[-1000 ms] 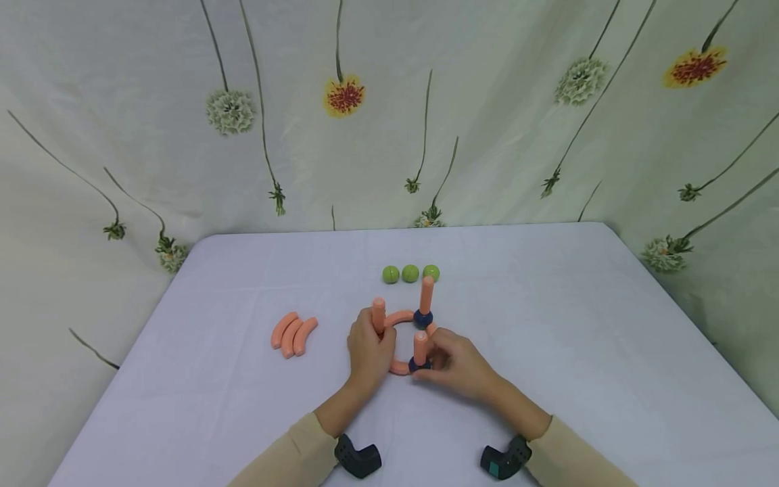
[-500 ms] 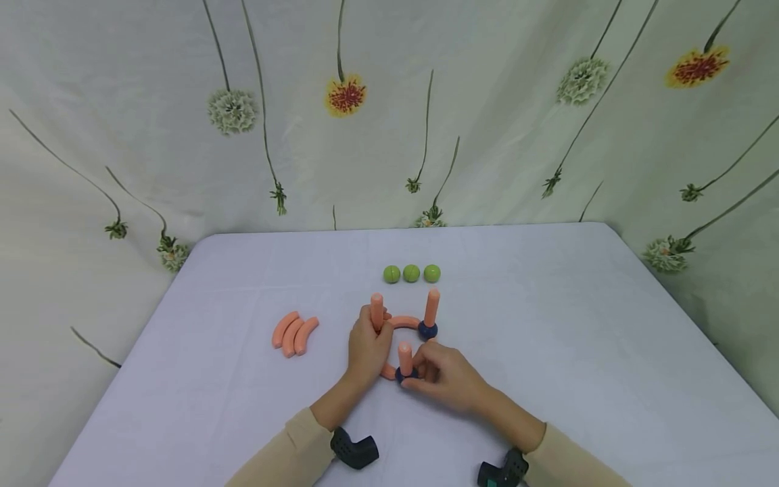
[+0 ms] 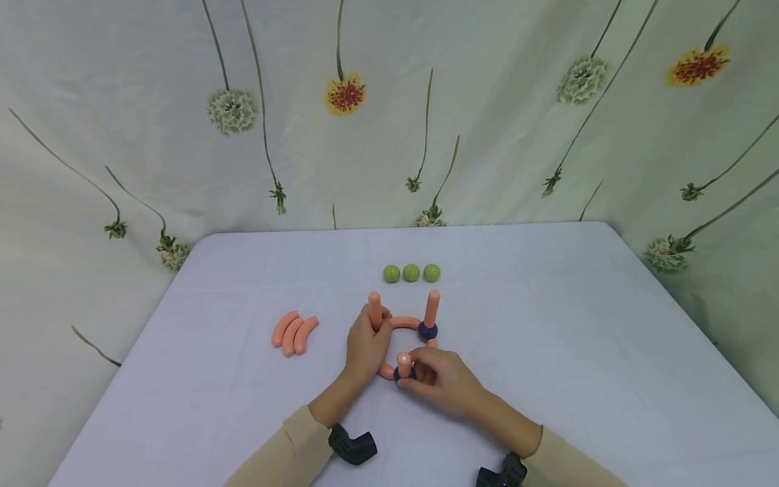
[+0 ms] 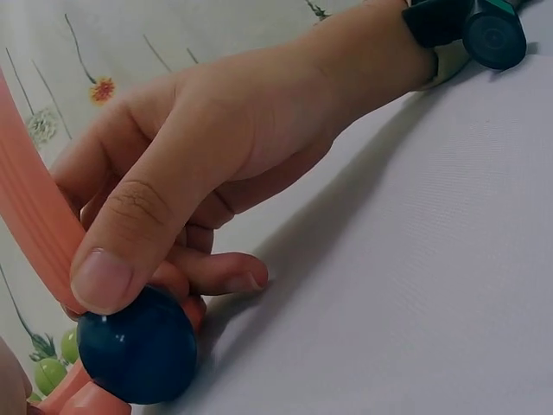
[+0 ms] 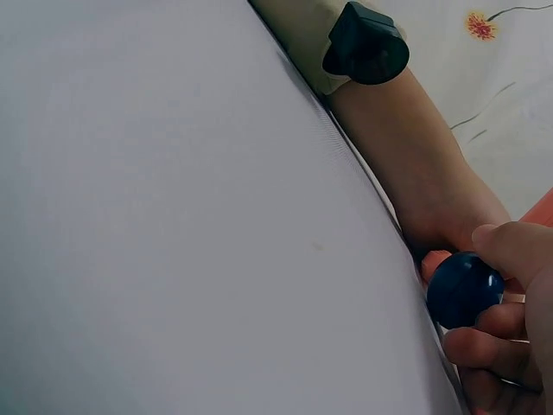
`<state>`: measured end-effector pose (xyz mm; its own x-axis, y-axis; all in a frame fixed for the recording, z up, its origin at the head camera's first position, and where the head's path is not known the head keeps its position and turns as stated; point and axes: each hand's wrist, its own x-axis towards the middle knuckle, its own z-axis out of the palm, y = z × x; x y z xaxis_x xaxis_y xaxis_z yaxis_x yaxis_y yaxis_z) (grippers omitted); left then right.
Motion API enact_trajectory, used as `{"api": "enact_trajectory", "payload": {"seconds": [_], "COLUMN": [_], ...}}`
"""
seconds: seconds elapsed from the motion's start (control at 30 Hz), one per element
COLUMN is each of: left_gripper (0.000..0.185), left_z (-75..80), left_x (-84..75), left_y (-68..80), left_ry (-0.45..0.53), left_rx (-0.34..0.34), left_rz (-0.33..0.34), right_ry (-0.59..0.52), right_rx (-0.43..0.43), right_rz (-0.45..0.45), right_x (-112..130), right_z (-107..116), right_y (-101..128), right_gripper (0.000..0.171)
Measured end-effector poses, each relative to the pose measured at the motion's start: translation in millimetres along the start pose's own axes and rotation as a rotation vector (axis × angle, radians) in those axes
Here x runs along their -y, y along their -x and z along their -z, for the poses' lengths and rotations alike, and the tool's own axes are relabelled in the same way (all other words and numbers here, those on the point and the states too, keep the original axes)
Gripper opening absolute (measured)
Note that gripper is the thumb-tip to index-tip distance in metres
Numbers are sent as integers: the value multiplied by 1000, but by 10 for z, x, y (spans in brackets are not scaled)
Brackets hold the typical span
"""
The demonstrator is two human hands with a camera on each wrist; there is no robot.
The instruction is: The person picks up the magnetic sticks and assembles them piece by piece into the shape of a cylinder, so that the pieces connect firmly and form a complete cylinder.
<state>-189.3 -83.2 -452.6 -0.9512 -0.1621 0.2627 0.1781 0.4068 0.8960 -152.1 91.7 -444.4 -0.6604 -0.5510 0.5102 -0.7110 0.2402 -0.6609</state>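
A ring of curved salmon-pink rods [image 3: 404,322] joined by dark blue balls lies on the table between both hands. At its left corner my left hand [image 3: 367,346] grips the frame beside an upright pink rod [image 3: 374,310]; the joint there is hidden by the fingers. My right hand [image 3: 445,380] pinches the front blue ball [image 4: 138,346], its thumb at the foot of a second upright rod [image 4: 34,207]. That rod looks foreshortened in the head view, tipped towards me. The back blue ball [image 3: 428,330] carries a third upright rod [image 3: 431,308] and is untouched.
Three green balls [image 3: 411,272] stand in a row behind the ring. To the left, three loose curved pink rods [image 3: 295,334] lie side by side on the white-covered table [image 3: 578,325]. A flower-printed cloth [image 3: 499,115] hangs behind the table.
The ring has turned slightly, its front ball moving left and towards me with my right hand, its back ball slightly right. The front upright rod has tipped towards me. My left hand keeps its grip.
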Motion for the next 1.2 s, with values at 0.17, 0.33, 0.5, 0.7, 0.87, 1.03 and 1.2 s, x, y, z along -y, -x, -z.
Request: {"api": "enact_trajectory", "payload": {"seconds": [0.17, 0.33, 0.5, 0.7, 0.87, 1.03, 1.2], "left_gripper": [10, 10, 11, 11, 12, 13, 13], "left_z": [7, 5, 3, -9, -6, -9, 2], "left_x": [-6, -7, 9, 6, -3, -10, -15], "left_y": [-6, -6, -4, 0, 15, 21, 28], "left_ry": [9, -6, -34, -58, -68, -59, -66], "left_rx": [8, -4, -37, -35, -44, -41, -32], "left_rz": [-3, -6, -27, -27, -20, -22, -14], "right_ry": [-2, -39, -96, -133, -81, -41, -19], "right_rx": [18, 127, 243, 191, 86, -19, -67], "right_rz": [-23, -105, -110, -134, -210, -310, -371], "right_x": [6, 16, -32, -156, -233, -284, -438], "right_z": [18, 106, 320, 656, 848, 975, 994], "right_y": [-8, -25, -87, -116, -131, -178, -282], "right_gripper": [25, 35, 28, 16, 14, 4, 3]}}
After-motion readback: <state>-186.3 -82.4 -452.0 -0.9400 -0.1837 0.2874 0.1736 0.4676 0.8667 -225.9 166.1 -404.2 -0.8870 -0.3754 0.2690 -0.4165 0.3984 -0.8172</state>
